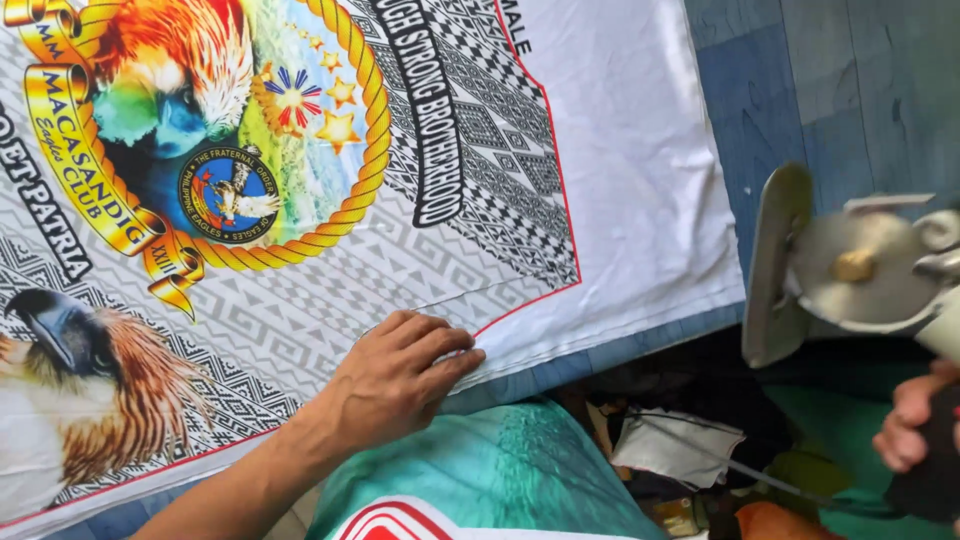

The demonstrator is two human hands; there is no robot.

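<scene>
A large printed cloth (pixel 330 250) is spread flat over a blue table (pixel 800 90) and most of the view is covered by it. It is white at the edge, with a grey pattern inside a thin red line. A round emblem with a yellow rope border (pixel 215 120) is printed at the upper left, and an eagle head (pixel 80 380) at the lower left. The left hand (pixel 400 375) is laid flat on the cloth near its lower edge, fingers close together. A round-blade cutting machine (pixel 850 265) is held off the table at the right. Its dark handle is gripped by the right hand (pixel 915 425).
</scene>
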